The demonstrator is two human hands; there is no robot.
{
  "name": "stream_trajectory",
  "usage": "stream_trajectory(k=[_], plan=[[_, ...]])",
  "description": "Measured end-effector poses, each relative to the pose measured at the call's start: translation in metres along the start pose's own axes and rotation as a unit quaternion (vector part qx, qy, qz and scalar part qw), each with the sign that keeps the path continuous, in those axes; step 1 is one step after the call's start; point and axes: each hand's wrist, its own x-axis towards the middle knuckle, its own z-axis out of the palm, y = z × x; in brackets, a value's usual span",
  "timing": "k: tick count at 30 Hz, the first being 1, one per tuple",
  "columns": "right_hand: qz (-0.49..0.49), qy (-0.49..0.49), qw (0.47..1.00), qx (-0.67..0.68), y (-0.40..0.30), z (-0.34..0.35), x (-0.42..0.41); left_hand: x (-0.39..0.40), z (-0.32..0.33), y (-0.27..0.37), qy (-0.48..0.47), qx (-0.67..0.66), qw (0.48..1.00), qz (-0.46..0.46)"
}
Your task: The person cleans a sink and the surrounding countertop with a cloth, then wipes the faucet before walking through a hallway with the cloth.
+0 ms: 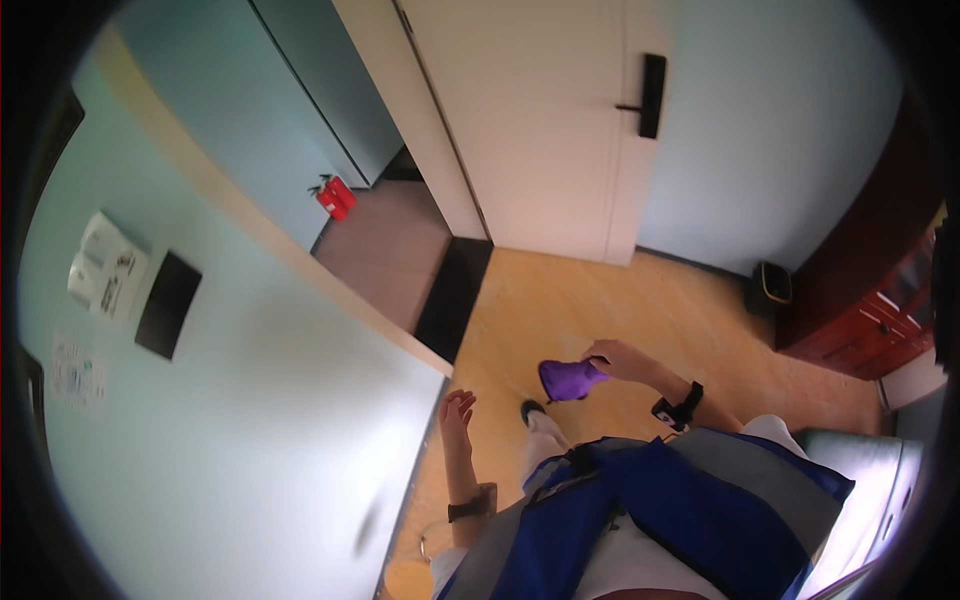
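Note:
A purple cloth [570,380] hangs from my right hand [621,358], its fingers closed on one end of it. The loose part of the cloth reaches left over the yellow floor. My left hand [458,409] is raised beside the pale green wall [315,420], holding nothing, with its fingers slightly bent and apart. A black strap with a small device [679,409] sits on my right wrist. Another strapped device [476,504] is around my left wrist. Below the cloth shows one dark shoe [532,409].
A white door [540,127] with a black handle stands open beside the doorway. Past the dark threshold [455,296], red fire extinguishers [334,198] stand against the wall. To the right are a black bin [768,290] and a reddish-brown wooden cabinet [847,334].

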Motion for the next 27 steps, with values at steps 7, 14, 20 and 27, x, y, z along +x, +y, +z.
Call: stream_trajectory(k=[7,14,20,27], plan=[[0.078,0.029,0.996,-0.044,0.047,-0.055,0.136,0.173,0.046,0.075,-0.04,0.021,0.998,0.036],[0.107,0.032,0.994,-0.016,0.145,-0.083,0.263,0.314,0.092,0.099,-0.076,0.036,0.996,-0.028],[0.106,-0.005,0.994,-0.012,0.186,-0.102,0.413,0.403,0.076,0.147,0.029,-0.007,0.999,-0.03],[-0.019,-0.079,0.996,-0.046,0.201,-0.08,0.613,0.461,0.049,0.196,0.145,-0.048,0.988,-0.021]])
